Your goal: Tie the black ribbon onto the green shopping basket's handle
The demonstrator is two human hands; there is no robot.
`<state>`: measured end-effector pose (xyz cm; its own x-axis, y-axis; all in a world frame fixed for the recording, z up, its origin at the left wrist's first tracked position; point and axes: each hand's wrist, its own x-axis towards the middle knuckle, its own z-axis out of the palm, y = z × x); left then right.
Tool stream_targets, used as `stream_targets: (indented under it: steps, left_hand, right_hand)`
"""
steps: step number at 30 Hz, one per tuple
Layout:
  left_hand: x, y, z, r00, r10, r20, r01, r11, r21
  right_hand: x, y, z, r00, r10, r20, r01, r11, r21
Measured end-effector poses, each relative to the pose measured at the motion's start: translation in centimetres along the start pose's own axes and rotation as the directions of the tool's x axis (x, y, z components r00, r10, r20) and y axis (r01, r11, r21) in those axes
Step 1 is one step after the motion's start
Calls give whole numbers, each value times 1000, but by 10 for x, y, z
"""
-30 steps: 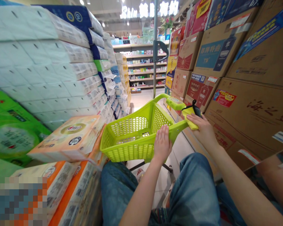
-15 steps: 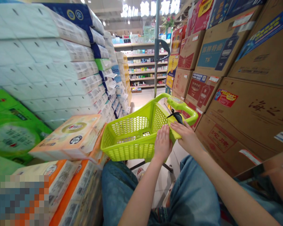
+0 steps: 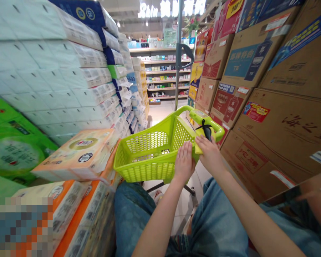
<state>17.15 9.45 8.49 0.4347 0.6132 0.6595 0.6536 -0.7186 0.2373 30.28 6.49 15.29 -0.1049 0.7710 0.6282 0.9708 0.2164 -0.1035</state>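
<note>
Overall exposure is bright, with indoor light spread evenly. Ceiling lamps (image 3: pixel 118 24) are seen near top centre; sign letters (image 3: pixel 171 9) are blown out to white. Floor (image 3: pixel 156 115) is washed pale at mid-frame. The cart (image 3: pixel 149 162) is evenly lit, its holes clearly resolved. Boxes (image 3: pixel 289 135) at right are rendered dimmer. Packs (image 3: pixel 42 57) at left are stretched by wide-angle distortion. Lower-left corner is masked by coarse pixel blocks (image 3: pixel 20 228). Distant shelf goods (image 3: pixel 168 77) are poorly resolved.

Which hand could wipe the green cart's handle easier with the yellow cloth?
Probably the right hand: its fingers hold the yellow cloth close to the handle. The left hand rests on the basket's rim, farther away.
</note>
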Motion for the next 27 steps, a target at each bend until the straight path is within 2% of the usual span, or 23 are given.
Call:
stream_targets:
  steps: [3,5,7,11,13,15,17,20,22,24,27]
  left_hand:
    - [0,0,-1,1000,-2,0,2,1000,0]
    - [0,0,-2,1000,0,1,0,1000,8]
    - [0,0,-3,1000,9,9,-9,1000,16]
    - [1,2,-4,1000,3,22,-3,1000,27]
    - [1,2,-4,1000,-9,24,9,1000,26]
    - [1,3,-4,1000,-12,23,11,1000,22]
    - [1,3,-4,1000,-6,20,5,1000,18]
    - [1,3,-4,1000,-2,13,2,1000,12]
    - [1,3,-3,1000,-5,5,5,1000,8]
    - [1,3,-3,1000,-9,2,9,1000,9]
    - [1,2,-4,1000,-5,12,4,1000,26]
  right_hand:
    - [-6,-8,0,995,-90,52,87,994,59]
    - [-7,5,-7,983,-163,87,156,984,88]
    - [-5,29,-18,977,-190,96,182,980,84]
    - [3,80,-37,999,-44,-15,43,999,-5]
    - [7,88,-38,998,23,-67,-25,999,-35]
    - [8,80,-32,995,52,-84,-57,997,-61]
    - [6,58,-22,997,40,-70,-45,996,-76]
    - [0,19,-7,999,-53,-4,53,998,-32]
    - [-3,2,-1,992,-118,43,117,993,15]
    - [-6,-1,-2,983,-163,84,160,986,44]
    - [-6,21,-13,974,-195,117,193,981,22]
